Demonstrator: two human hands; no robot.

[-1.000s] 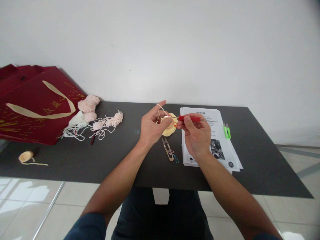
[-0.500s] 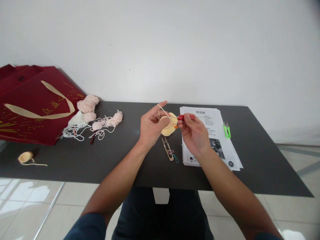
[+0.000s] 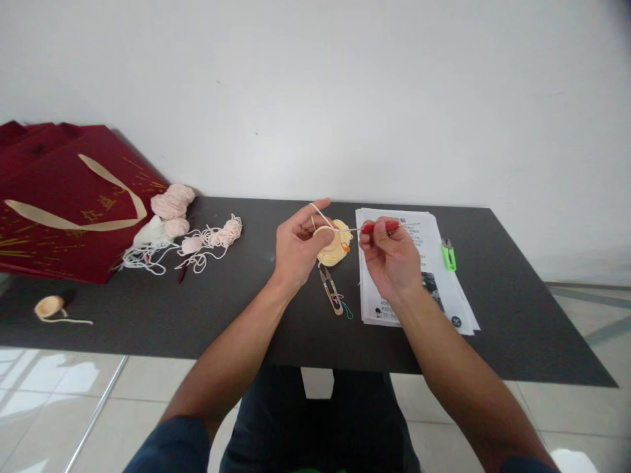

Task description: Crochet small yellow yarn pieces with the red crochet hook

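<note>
My left hand (image 3: 297,253) pinches a small round cream crochet piece (image 3: 324,238), and a strand of yarn (image 3: 321,213) runs up over its raised index finger. In my right hand (image 3: 392,259) is a red-handled crochet hook (image 3: 385,226), lying almost level. The hook's thin metal shaft points left and its tip meets the edge of the piece, where the stitch is too small to make out. Just behind the piece sits a pale yellow yarn ball (image 3: 340,255) with an orange stitch marker (image 3: 346,247) at its right side. Thread snips (image 3: 331,291) lie below on the table.
Printed sheets (image 3: 374,289) lie under my right hand, with green snips (image 3: 448,255) at their right edge. Pink yarn (image 3: 172,201), white yarn (image 3: 148,243) and a red gift bag (image 3: 64,203) stand at the left. A small cream crocheted piece (image 3: 50,307) rests near the front-left edge.
My right hand has moved a little right with the hook, leaving more shaft showing between handle and crochet piece. The left hand stays almost in place.
</note>
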